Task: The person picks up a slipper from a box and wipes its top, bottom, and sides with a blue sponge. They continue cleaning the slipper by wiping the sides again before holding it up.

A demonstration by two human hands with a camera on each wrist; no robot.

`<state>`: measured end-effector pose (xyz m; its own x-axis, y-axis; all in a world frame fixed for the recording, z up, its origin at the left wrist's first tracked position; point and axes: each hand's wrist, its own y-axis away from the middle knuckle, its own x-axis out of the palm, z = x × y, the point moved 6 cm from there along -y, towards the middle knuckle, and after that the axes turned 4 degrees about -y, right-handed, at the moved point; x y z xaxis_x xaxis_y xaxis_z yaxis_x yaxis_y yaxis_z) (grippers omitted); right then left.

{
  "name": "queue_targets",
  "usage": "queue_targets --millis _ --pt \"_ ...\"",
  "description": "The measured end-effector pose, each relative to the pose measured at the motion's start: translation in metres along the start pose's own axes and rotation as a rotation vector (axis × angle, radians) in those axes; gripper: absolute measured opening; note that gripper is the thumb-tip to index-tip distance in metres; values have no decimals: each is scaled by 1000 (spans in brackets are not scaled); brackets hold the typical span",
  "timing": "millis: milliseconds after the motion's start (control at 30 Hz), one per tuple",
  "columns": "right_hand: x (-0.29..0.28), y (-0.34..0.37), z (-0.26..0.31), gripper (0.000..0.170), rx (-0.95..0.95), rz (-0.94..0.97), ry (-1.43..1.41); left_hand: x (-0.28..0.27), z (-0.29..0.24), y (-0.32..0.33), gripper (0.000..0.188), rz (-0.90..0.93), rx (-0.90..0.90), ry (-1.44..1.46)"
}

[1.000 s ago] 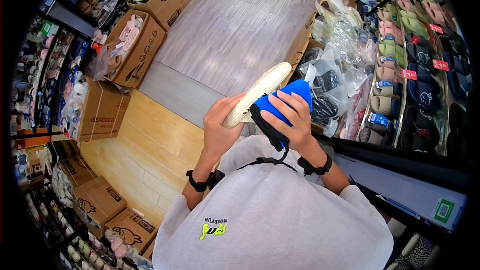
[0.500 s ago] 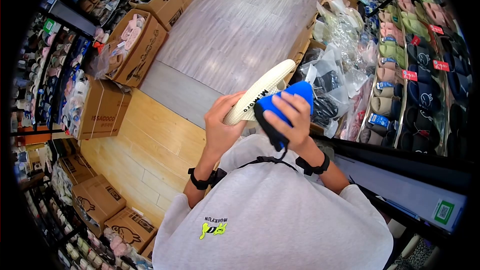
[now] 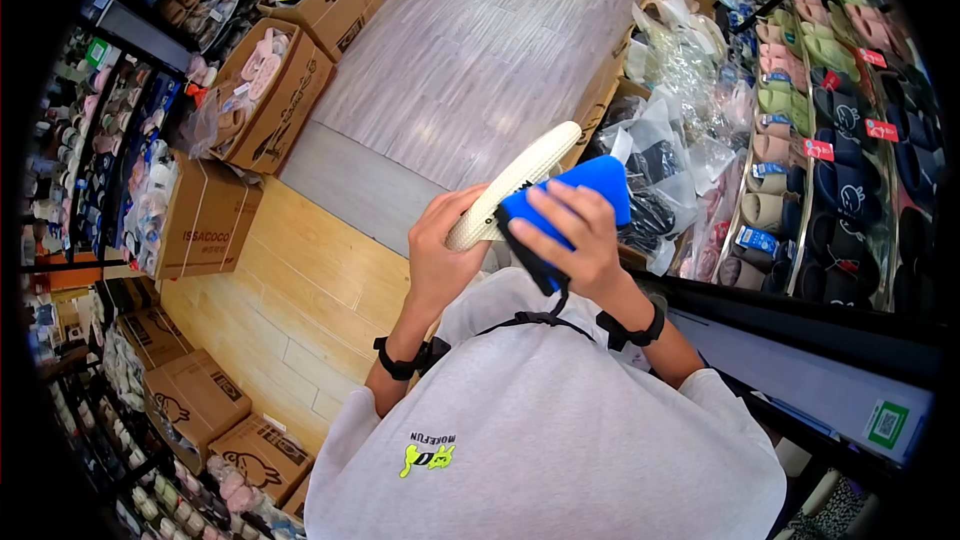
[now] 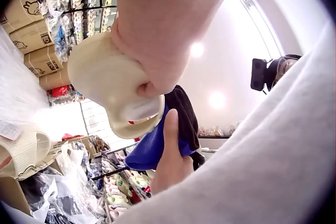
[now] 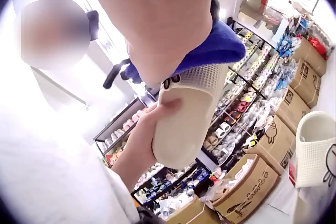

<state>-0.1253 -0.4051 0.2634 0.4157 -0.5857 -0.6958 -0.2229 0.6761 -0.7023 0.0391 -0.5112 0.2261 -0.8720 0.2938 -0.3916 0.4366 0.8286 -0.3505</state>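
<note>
My left hand (image 3: 440, 250) grips a cream slipper (image 3: 525, 165) by its heel end, with the toe pointing up and away to the right. In the right wrist view, the left thumb lies on the insole of the slipper (image 5: 181, 129). My right hand (image 3: 588, 240) holds a blue cloth pad (image 3: 610, 185) with a black edge and cord. The pad overlaps the slipper's textured strap and covers most of its black lettering. From the left wrist, the right thumb shows pressed along the blue pad (image 4: 147, 148).
Racks of slippers (image 3: 785, 130) and plastic-wrapped goods (image 3: 670, 160) stand on the right. Cardboard boxes (image 3: 210, 220) line the left side beside the wooden floor (image 3: 300, 290). Another cream slipper (image 5: 315, 145) appears in the right wrist view's lower right.
The right hand and blue pad shifted off the strap's lettering, then back left over it. The pad now lies flatter. The left hand keeps its hold, the slipper tilting only slightly.
</note>
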Motion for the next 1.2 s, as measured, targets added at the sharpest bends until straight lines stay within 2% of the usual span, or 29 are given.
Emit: queue_targets --millis 100,167,300,433,500,700,767,900,967,1100,1200 --pt "10 8 4 42 -153 55 56 -1 0 0 49 -1 23 -22" --pt "4 4 -8 41 -59 72 -35 -1 0 1 49 4 28 -34" --pt "5 -5 -16 39 85 -86 -118 -4 2 1 50 -17 -3 -42" --pt "19 -3 12 40 -82 140 11 -5 5 -2 54 -45 51 -81" --pt "21 0 11 41 -89 151 -11 -5 6 -2 54 -38 55 -87" --pt "11 -11 -24 50 223 -40 -294 -11 11 2 51 -33 1 -95" --pt "10 -15 -11 47 110 9 -150 -9 9 2 51 -31 -15 -79" --pt "25 -1 14 43 -106 204 -51 -4 8 -1 53 -21 37 -99" --pt "19 -1 3 42 -72 200 -119 -3 7 -1 54 -7 61 -108" --pt "10 -11 -25 43 139 14 -189 -6 4 -4 54 -14 23 -112" --pt "9 -19 -16 42 117 7 -134 -4 6 -7 54 -22 -3 -81"
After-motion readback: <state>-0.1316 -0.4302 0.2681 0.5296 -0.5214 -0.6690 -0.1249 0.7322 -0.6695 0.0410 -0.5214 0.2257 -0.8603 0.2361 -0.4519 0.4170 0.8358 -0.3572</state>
